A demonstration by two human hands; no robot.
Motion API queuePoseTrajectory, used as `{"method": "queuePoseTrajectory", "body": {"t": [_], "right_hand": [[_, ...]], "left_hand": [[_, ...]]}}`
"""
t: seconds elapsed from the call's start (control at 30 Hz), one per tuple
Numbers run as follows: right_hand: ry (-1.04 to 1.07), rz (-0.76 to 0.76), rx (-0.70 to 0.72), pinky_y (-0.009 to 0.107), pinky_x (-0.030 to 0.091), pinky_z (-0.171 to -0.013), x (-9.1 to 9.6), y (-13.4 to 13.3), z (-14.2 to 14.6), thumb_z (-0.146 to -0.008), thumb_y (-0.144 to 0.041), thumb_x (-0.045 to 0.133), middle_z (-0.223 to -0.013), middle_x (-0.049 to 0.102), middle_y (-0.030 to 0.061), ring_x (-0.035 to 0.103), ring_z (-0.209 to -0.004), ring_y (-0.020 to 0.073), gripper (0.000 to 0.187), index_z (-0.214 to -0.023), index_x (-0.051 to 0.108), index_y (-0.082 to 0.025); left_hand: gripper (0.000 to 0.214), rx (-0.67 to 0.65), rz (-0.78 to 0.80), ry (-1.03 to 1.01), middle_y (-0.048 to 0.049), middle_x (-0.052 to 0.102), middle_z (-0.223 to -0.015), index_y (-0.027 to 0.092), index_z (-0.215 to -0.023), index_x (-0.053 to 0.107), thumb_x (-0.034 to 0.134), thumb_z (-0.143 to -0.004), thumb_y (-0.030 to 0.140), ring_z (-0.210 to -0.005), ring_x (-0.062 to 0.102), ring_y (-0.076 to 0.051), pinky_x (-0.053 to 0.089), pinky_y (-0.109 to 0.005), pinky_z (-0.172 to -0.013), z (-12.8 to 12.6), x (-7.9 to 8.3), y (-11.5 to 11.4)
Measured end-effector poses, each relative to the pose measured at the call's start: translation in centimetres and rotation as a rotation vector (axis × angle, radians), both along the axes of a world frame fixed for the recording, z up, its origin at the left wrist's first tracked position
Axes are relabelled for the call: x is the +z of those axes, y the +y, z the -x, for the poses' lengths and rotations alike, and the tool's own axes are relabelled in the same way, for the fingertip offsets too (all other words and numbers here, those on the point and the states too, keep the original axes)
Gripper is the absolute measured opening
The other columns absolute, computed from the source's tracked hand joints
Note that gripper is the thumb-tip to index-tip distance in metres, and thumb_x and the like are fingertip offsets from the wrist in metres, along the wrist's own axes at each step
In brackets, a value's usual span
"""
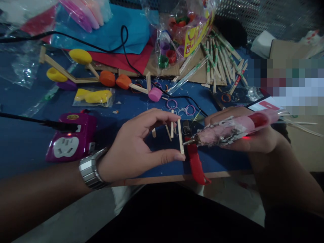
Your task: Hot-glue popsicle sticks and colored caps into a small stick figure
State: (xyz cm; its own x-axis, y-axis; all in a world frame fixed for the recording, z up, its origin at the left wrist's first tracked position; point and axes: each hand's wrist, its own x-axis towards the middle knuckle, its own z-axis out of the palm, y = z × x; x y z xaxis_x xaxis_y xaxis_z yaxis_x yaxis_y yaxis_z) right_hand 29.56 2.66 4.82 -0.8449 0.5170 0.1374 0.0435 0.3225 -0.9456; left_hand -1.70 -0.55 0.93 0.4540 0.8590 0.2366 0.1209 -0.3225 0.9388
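Note:
Between the thumb and fingertips of my left hand [141,145] a short wooden stick [180,136] is gripped by its two ends, held above the table. My right hand [243,145] is wrapped round a pink hot glue gun [227,130], its body smeared with dried glue and a small red light glowing. The metal nozzle points left and meets, or nearly meets, the lower part of the stick. Beneath the nozzle lies a red strap-like piece [197,165] hanging over the table's front edge. Behind my left fingers are several cut stick pieces [172,125].
A purple power adapter [73,135] with a plugged-in cord sits at left. Farther back are joined sticks with orange caps [107,78], a packet of yellow pieces [93,97], a blue sheet [131,30], a bag of coloured caps [182,30] and wrapped sticks [220,60]. A black cable [129,57] crosses the table.

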Motion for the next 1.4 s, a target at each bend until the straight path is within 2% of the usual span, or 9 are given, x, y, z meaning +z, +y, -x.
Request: {"method": "queuePoseTrajectory", "body": {"t": [0.2,0.47,0.6,0.73,0.87,1.07,1.27,1.4], "right_hand": [[0.0,-0.026,-0.004,0.027,0.059,-0.119,0.04,0.13,0.04,-0.102,-0.019,0.074,-0.134,0.085,0.0088,0.078,-0.135,0.022,0.032,-0.133,0.082,-0.02],[0.036,-0.036,-0.015,0.023,0.059,-0.116,-0.1,0.0,-0.08,-0.106,-0.022,0.073,-0.138,0.085,0.0058,0.078,-0.133,0.0176,0.036,-0.142,0.078,-0.022],[0.037,-0.036,-0.021,0.023,0.059,-0.116,-0.27,-0.08,-0.08,-0.107,-0.024,0.072,-0.138,0.085,0.0061,0.079,-0.132,0.017,0.036,-0.142,0.078,-0.021],[0.058,-0.036,-0.027,0.028,0.063,-0.114,-0.36,-0.11,-0.06,-0.105,-0.023,0.073,-0.133,0.086,0.0081,0.08,-0.13,0.0211,0.037,-0.141,0.079,-0.023],[0.055,-0.014,-0.037,0.026,0.062,-0.114,-0.46,-0.04,-0.13,-0.1,-0.017,0.077,-0.134,0.086,0.0076,0.08,-0.132,0.0209,0.04,-0.14,0.08,-0.024],[0.08,0.01,-0.033,0.027,0.061,-0.118,-0.53,0.06,-0.12,-0.102,-0.016,0.076,-0.141,0.084,0.0058,0.078,-0.135,0.0201,0.041,-0.142,0.078,-0.023],[0.098,0.061,-0.058,0.025,0.055,-0.123,-0.53,-0.28,-0.2,-0.103,-0.016,0.075,-0.142,0.083,0.0032,0.077,-0.136,0.0156,0.041,-0.143,0.078,-0.022],[0.091,0.065,-0.042,0.029,0.057,-0.123,-0.61,-0.22,-0.22,-0.103,-0.016,0.075,-0.143,0.083,0.0029,0.077,-0.137,0.019,0.044,-0.146,0.077,-0.025]], "left_hand": [[0.067,-0.016,-0.014,0.01,-0.0086,0.079,-0.127,0.026,-0.134,0.075,0.099,-0.078,0.054,-0.119,0.077,-0.037,0.069,-0.055,-0.095,0.14,-0.07,0.04],[0.071,-0.018,0.021,-0.042,-0.0065,0.077,-0.13,0.035,-0.137,0.075,0.103,-0.074,0.049,-0.124,0.074,-0.038,0.068,-0.06,-0.1,0.25,-0.7,-0.12],[0.075,-0.019,0.023,-0.058,-0.0055,0.077,-0.129,0.035,-0.136,0.076,0.104,-0.069,0.053,-0.122,0.075,-0.039,0.067,-0.061,-0.099,0.24,-0.77,-0.1],[0.066,-0.014,0.005,-0.016,-0.0071,0.077,-0.129,0.032,-0.136,0.075,0.1,-0.077,0.049,-0.122,0.076,-0.037,0.069,-0.058,-0.1,0.18,-0.32,-0.08],[0.069,-0.017,-0.012,0.023,-0.0077,0.079,-0.127,0.027,-0.135,0.075,0.099,-0.075,0.051,-0.122,0.077,-0.038,0.071,-0.056,-0.1,0.2,-0.03,0.09],[0.072,-0.025,-0.024,0.058,-0.0061,0.08,-0.126,0.021,-0.134,0.075,0.098,-0.073,0.053,-0.12,0.078,-0.035,0.071,-0.05,-0.1,0.16,0.06,0.35],[0.067,-0.024,-0.024,0.025,-0.007,0.079,-0.128,0.028,-0.135,0.075,0.098,-0.076,0.051,-0.122,0.077,-0.036,0.07,-0.054,-0.101,0.18,0.03,0.1],[0.063,-0.026,-0.007,0.002,-0.0084,0.078,-0.129,0.032,-0.134,0.075,0.098,-0.079,0.052,-0.122,0.077,-0.037,0.069,-0.058,-0.102,0.14,0.04,-0.14]]}}
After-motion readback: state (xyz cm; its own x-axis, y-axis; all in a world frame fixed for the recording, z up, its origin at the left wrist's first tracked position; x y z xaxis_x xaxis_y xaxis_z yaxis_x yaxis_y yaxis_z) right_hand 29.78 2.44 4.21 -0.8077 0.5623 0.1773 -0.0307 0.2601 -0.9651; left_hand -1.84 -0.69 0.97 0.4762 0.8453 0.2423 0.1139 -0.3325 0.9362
